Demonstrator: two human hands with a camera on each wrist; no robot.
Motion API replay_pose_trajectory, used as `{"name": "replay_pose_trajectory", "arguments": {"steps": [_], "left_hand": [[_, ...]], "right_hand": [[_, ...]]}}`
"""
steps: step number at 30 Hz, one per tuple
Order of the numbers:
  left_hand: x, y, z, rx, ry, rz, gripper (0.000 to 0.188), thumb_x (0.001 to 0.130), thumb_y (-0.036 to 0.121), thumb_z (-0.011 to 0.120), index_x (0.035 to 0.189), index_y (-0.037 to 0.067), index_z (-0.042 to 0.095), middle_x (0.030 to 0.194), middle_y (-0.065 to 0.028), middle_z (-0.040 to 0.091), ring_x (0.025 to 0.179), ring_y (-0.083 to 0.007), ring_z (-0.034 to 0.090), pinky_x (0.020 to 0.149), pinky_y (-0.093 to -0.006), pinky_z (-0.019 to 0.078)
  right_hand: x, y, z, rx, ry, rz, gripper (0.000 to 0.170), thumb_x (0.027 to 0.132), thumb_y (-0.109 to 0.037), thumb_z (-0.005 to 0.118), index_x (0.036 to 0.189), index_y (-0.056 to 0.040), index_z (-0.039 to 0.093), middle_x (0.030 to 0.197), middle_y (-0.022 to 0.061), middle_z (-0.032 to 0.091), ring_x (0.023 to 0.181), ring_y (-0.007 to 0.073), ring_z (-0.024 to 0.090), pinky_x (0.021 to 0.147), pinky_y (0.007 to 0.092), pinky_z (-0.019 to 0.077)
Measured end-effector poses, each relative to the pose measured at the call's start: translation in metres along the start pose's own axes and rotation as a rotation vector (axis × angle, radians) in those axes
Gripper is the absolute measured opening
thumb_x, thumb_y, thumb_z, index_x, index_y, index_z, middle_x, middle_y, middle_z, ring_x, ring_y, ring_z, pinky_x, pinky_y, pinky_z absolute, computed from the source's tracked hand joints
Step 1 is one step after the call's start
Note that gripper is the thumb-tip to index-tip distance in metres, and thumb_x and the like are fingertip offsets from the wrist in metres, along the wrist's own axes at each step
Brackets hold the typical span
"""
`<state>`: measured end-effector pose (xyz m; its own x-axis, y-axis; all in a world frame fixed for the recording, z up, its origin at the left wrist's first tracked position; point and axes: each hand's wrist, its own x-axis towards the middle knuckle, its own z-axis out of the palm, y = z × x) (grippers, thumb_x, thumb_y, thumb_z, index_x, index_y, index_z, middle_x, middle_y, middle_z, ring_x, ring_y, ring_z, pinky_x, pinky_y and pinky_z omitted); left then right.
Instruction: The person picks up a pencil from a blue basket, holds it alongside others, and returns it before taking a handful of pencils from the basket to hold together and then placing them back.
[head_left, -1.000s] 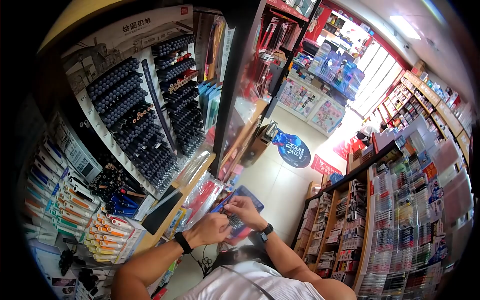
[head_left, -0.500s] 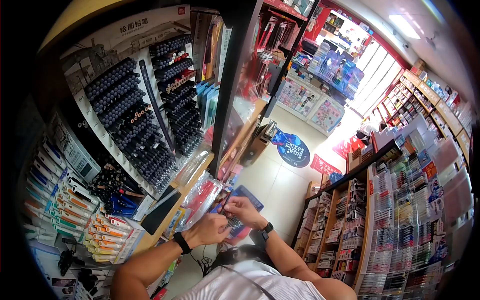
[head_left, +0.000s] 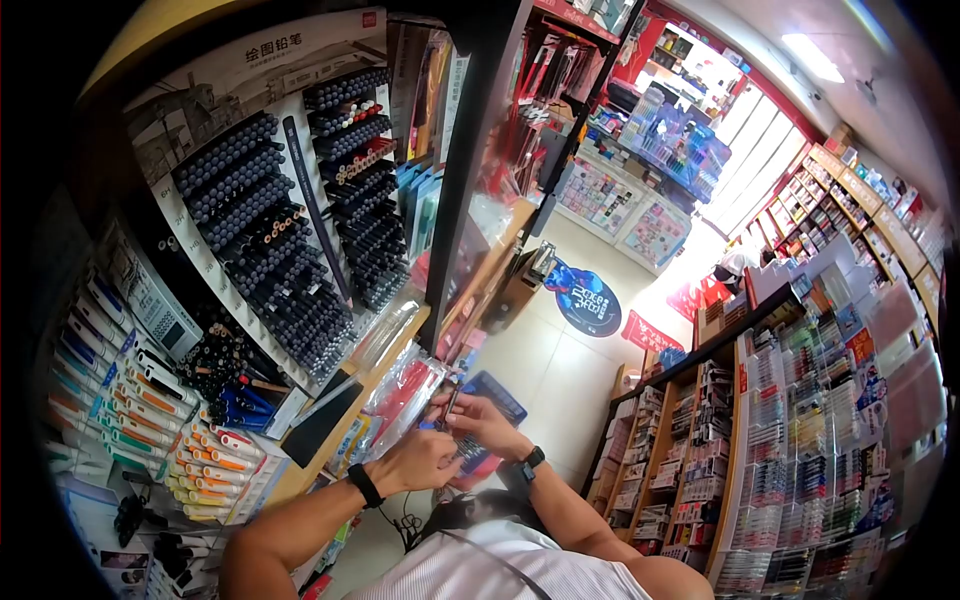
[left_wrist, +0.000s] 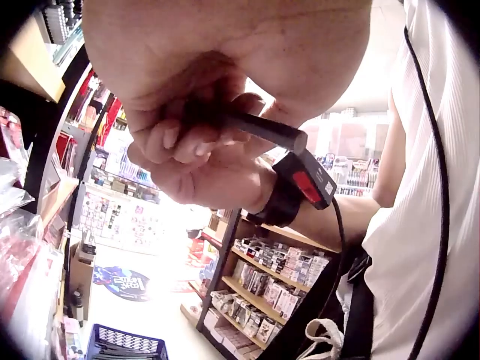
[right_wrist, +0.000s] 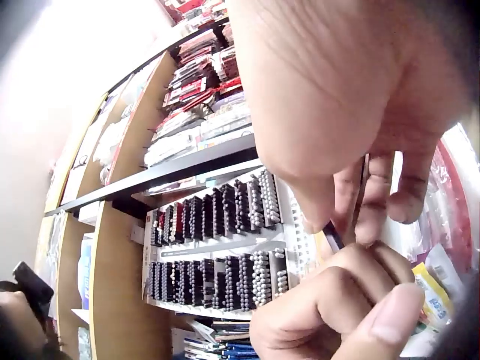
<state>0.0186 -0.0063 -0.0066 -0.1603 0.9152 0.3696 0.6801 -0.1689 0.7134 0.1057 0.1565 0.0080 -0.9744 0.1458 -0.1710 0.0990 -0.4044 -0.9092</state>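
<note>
Both hands meet in front of the body, over a blue basket (head_left: 505, 393) of slender items. My left hand (head_left: 415, 460) has its fingers curled round a dark, pencil-like stick (left_wrist: 274, 132), whose flat round end sticks out below the palm in the left wrist view. Close against it, my right hand (head_left: 482, 422) pinches a dark, thin stick (right_wrist: 332, 238) between thumb and fingers. The right wrist view shows the fingers of both hands nearly together there. Whether the two hands hold the same stick, I cannot tell.
A drawing-pencil rack (head_left: 255, 240) stands at the left, above rows of white and orange pens (head_left: 210, 470). Plastic-wrapped packets (head_left: 405, 385) lie by the wooden shelf edge (head_left: 350, 405). Shelves of pens (head_left: 790, 450) line the right; tiled floor (head_left: 540, 360) runs between.
The right hand's fingertips have shifted slightly left and up, and a dark stick now shows upright between them. The left hand stays almost in place.
</note>
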Motion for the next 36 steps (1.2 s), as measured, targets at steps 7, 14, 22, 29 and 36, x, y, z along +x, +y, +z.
{"name": "replay_pose_trajectory", "arguments": {"steps": [7,14,22,29,36], "left_hand": [[0.001,0.000,-0.001,0.021,0.001,0.028,0.035,0.082,0.013,0.072,0.059,0.003,0.048,0.058,-0.0113,0.053,0.054,-0.0310,0.057,0.054,-0.0404,0.0457],[-0.001,0.002,0.001,-0.006,-0.032,0.001,0.035,0.082,0.013,0.072,0.059,0.003,0.048,0.058,-0.0114,0.053,0.053,-0.0306,0.057,0.054,-0.0401,0.0450],[0.002,0.000,-0.001,0.026,0.018,0.033,0.034,0.080,0.010,0.072,0.057,0.003,0.047,0.057,-0.0115,0.053,0.052,-0.0293,0.057,0.053,-0.0395,0.0450],[0.000,0.001,0.000,-0.012,-0.026,-0.014,0.035,0.080,0.009,0.072,0.056,0.003,0.047,0.056,-0.0111,0.053,0.051,-0.0287,0.057,0.053,-0.0389,0.0451],[0.000,-0.002,0.000,0.007,-0.004,0.009,0.035,0.081,0.010,0.072,0.056,0.003,0.048,0.056,-0.0110,0.054,0.050,-0.0290,0.057,0.052,-0.0391,0.0447]], "right_hand": [[0.009,0.034,-0.034,-0.053,-0.014,-0.002,0.009,0.093,-0.009,0.071,0.089,-0.0017,0.067,0.082,0.0024,0.070,0.068,0.0049,0.058,0.061,0.0212,0.0461],[0.008,0.031,-0.029,-0.209,0.104,-0.030,0.020,0.087,-0.008,0.079,0.076,-0.0057,0.062,0.071,-0.0019,0.063,0.062,0.0037,0.055,0.054,0.0202,0.0420],[-0.001,0.011,-0.011,0.090,-0.023,0.039,0.010,0.094,-0.011,0.070,0.099,-0.0021,0.069,0.093,0.0032,0.073,0.067,0.0033,0.055,0.059,0.0178,0.0426],[0.017,0.059,-0.046,-0.083,-0.061,-0.095,0.017,0.096,-0.013,0.068,0.108,-0.0012,0.067,0.099,0.0023,0.071,0.072,0.0026,0.054,0.065,0.0170,0.0434],[0.001,0.006,0.004,0.113,0.046,0.023,0.008,0.094,-0.008,0.069,0.095,-0.0039,0.063,0.088,0.0011,0.066,0.067,0.0038,0.049,0.060,0.0201,0.0394]]}}
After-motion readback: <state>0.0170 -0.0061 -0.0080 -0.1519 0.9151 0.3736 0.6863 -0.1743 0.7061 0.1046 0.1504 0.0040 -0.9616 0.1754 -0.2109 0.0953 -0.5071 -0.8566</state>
